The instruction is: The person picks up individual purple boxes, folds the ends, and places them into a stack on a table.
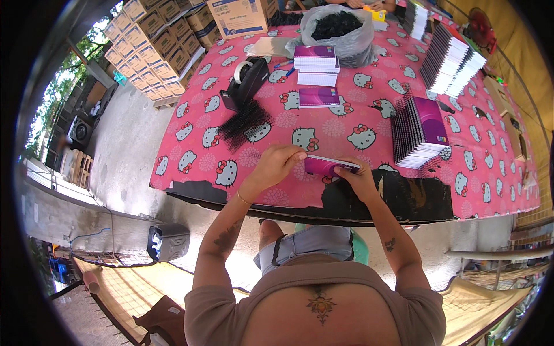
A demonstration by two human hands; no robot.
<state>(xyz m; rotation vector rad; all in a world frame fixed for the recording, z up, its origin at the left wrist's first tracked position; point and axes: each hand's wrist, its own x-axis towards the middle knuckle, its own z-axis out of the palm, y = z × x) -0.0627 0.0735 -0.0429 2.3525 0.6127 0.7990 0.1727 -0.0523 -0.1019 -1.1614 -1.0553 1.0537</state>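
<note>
A small purple-covered notebook [323,166] is tilted above the table's near edge, its white page edges facing up. My right hand [361,179] grips its right end, the thumb lying on the cover. At the upper left corner, the fingers of my left hand [279,164] are pinched together on the notebook; whether they also hold a coil is too small to tell. Beyond my left hand lies a pile of black spiral binding coils [243,124]. A stack of purple notebooks with black spirals [420,131] stands to the right of my right hand.
On the pink patterned table [277,193] are a black tape dispenser [249,83], purple-covered page stacks [316,60], a bag of black coils [332,29] and taller notebook stacks [447,60]. Another person's hands [369,4] are at the far side. Cartons [156,52] stand left.
</note>
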